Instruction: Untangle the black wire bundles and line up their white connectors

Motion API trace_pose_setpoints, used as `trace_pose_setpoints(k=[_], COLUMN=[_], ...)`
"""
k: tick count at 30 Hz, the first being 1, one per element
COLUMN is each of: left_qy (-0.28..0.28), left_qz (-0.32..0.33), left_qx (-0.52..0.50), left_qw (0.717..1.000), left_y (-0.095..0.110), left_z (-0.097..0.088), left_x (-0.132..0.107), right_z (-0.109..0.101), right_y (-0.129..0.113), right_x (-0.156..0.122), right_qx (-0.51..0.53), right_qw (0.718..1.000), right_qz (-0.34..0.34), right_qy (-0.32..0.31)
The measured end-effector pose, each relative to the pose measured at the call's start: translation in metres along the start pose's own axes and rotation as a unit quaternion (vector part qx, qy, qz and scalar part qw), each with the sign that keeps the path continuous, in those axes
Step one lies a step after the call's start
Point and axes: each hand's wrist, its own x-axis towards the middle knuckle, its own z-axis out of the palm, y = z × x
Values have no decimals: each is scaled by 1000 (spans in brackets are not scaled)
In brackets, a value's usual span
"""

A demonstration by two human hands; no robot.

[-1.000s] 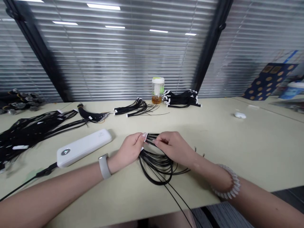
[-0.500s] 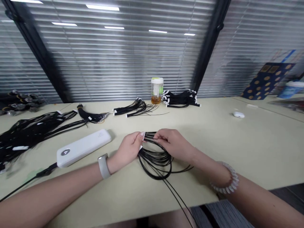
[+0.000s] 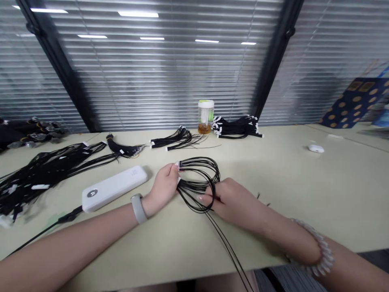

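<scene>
A looped bundle of thin black cables (image 3: 199, 161) with white connector ends lies over the table in front of me. My left hand (image 3: 165, 182) is closed around the white connectors at the bundle's left side. On the right of the loop, my right hand (image 3: 226, 200) is closed on the cables, thumb and fingers pinching the lower strands. Several loose cable ends (image 3: 227, 247) trail from the loop over the front edge. The cables partly cover the right fingertips.
A white power bank (image 3: 115, 188) with a black cord lies left of my hands. More black cable bundles (image 3: 54, 166) spread at the left, with others (image 3: 238, 126) by a clear jar (image 3: 206, 117) at the back. A white earbud case (image 3: 316, 149) sits at the right.
My right hand has moved down from the upper strands by the connectors to the lower right of the loop. The upper cables now arch in an open curve. The view has shifted slightly left.
</scene>
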Motion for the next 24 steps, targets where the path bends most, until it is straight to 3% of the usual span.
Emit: trace_pose_setpoints(k=[3,8,12,24], left_qy=[-7,-12,-9,-25], left_qz=[-4,25,61,105], left_qx=[6,34,67,72], left_qw=[1000,999,996,992], left_y=[0,3,6,9], left_z=[0,0,0,3], left_x=[0,-2,-4,-7], right_z=[8,24,32,35], right_y=[3,9,10,7], right_x=[4,14,18,19], right_qx=[65,127,162,173], right_qw=[997,991,986,984], right_qz=[-17,-39,-38,-29], right_qy=[-34,-7,-21,-31])
